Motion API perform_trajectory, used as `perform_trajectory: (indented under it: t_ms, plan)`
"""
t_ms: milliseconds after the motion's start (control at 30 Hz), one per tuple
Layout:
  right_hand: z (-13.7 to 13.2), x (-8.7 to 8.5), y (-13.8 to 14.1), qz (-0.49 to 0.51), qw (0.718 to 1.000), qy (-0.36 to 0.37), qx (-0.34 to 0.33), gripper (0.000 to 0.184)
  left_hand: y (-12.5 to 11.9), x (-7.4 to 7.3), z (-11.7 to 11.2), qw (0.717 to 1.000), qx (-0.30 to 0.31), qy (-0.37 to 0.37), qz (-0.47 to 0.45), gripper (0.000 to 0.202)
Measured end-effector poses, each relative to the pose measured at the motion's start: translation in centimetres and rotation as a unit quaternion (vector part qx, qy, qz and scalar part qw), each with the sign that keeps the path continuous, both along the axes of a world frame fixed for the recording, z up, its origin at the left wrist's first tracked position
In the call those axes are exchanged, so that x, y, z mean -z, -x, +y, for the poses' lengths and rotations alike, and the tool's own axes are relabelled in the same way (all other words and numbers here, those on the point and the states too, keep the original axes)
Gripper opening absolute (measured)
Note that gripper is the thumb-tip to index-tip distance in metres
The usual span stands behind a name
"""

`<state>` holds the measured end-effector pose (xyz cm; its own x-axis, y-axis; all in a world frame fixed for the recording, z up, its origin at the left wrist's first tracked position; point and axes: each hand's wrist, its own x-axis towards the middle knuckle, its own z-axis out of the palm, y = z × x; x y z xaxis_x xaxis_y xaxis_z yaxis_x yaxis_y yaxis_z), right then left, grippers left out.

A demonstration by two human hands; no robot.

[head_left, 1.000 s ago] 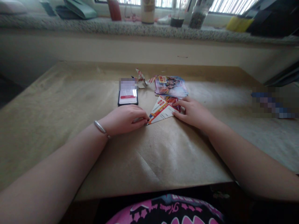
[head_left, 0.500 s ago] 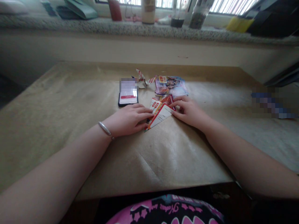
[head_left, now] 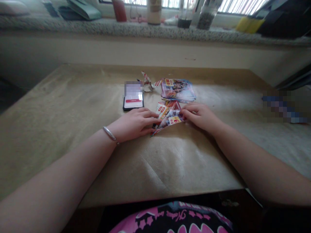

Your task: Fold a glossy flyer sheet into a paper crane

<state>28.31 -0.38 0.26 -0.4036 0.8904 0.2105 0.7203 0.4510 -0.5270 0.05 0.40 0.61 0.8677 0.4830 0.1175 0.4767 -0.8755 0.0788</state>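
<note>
A printed paper leaflet (head_left: 167, 116), partly folded, lies on the table between my hands. My left hand (head_left: 134, 125) rests flat on its left side, fingers stretched out and pressing the paper down. With thumb and fingers pinched, my right hand (head_left: 200, 116) holds the right corner of a flap, whose purple picture side with a yellow label faces up. Just beyond the leaflet sits a stack of colourful leaflets (head_left: 179, 89). To its left stands a folded paper figure (head_left: 149, 84) with white and red print.
A phone (head_left: 133, 97) with a lit screen lies beyond my left hand. The table (head_left: 116, 181) has a beige cover. A blurred bluish strip (head_left: 284, 108) is at the far right. Bottles and jars (head_left: 154, 12) line the stone windowsill (head_left: 136, 29).
My right hand has turned the flap over, so its white text side is hidden and the purple picture side shows. My left hand has stayed in place.
</note>
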Motion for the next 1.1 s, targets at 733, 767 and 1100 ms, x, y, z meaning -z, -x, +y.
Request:
perform_trajectory:
  t_ms: [733, 767, 1100]
  plan:
    - [0.0, 1.3, -0.3, -0.068, 0.988, -0.066, -0.124, 0.047, -0.7, 0.5, -0.8, 0.997, 0.002, -0.077, -0.012, 0.039]
    - [0.0, 1.3, -0.3, -0.068, 0.987, -0.067, -0.128, 0.047, -0.7, 0.5, -0.9, 0.997, -0.001, -0.080, -0.011, 0.038]
    - [0.0, 1.4, 0.0, -0.081, 0.984, -0.078, -0.140, 0.045, -0.9, 0.0, -1.1, 0.996, -0.029, -0.088, -0.008, 0.035]
